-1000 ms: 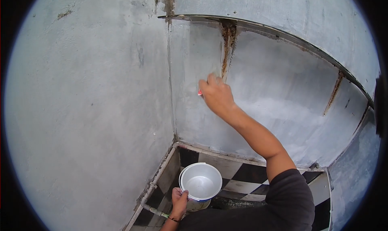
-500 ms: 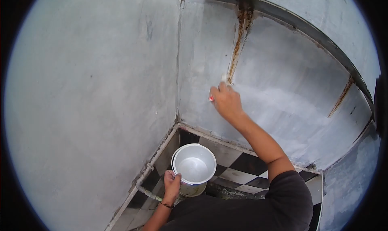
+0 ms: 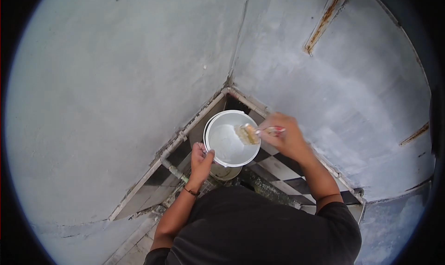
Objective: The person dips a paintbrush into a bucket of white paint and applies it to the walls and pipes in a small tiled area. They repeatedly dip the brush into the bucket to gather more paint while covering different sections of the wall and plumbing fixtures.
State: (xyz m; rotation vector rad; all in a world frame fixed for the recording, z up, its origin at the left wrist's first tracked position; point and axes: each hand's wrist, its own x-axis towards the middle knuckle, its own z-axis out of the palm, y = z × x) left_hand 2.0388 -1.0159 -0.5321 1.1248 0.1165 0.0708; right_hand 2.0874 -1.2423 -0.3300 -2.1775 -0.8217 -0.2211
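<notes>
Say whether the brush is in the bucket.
In: the brush has its bristles inside the bucket rim, right hand holding it. How deep: cannot tell.

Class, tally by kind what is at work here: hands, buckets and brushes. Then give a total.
Hands: 2 (left hand, right hand)
Buckets: 1 (white bucket, gripped by the left hand)
Brushes: 1 (paintbrush, in the right hand, over the white bucket)
Total: 4

The floor (image 3: 278, 165) is tiled in black and white checks and fills the corner at the foot of the grey walls (image 3: 116, 103). A thin pipe (image 3: 172, 169) runs along its left edge. A dark, grimy strip (image 3: 266, 191) crosses the tiles. A pale can (image 3: 225, 173) stands there, mostly hidden under the bucket (image 3: 227, 142).
</notes>
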